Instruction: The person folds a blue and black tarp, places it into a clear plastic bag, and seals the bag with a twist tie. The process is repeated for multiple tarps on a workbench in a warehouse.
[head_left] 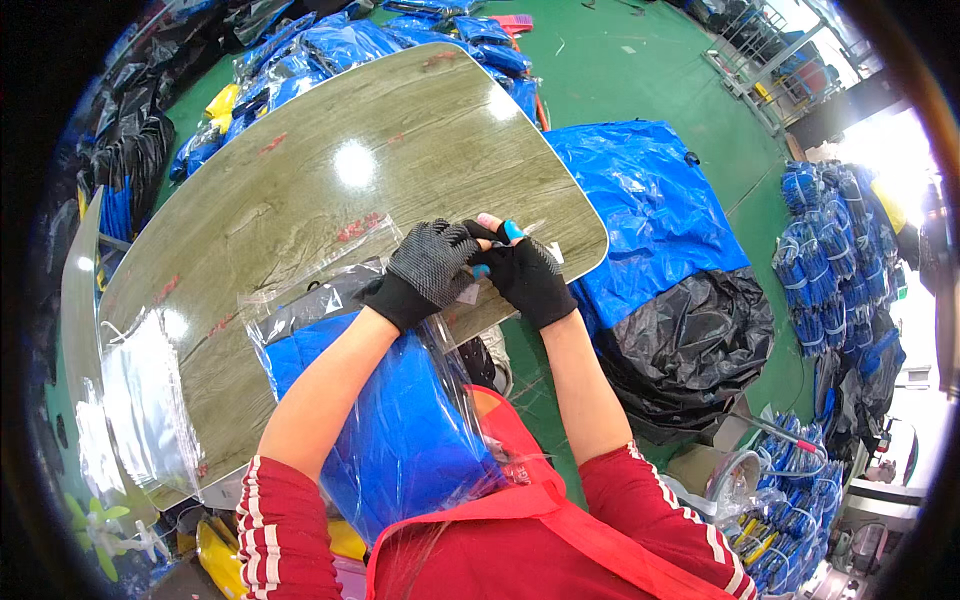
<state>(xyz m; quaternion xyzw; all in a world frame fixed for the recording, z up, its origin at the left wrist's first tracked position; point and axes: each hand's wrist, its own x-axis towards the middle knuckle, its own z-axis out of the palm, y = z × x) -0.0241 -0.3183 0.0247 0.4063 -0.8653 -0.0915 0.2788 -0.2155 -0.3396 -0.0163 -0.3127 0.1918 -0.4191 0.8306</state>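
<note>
Both of my hands wear black gloves with grey dots and meet close together above the table's near right edge. My left hand (428,268) is closed, palm down, its fingertips against the right hand's. My right hand (525,275) has bare fingertips with blue tape on some of them, and its fingers are pinched in. What lies between the fingers is too small to make out; a bit of white (468,294) shows just below them. Under my left forearm, a folded blue and black item in a clear plastic bag (395,425) reaches from the table down against my red apron (540,515).
The wood-patterned table (270,215) has a rounded edge. Clear plastic bags (150,390) lie stacked at its left. A big blue and black sheet (650,220) sits right of the table. Blue bundles (330,45) are heaped beyond it, with tied bundles (820,260) at far right.
</note>
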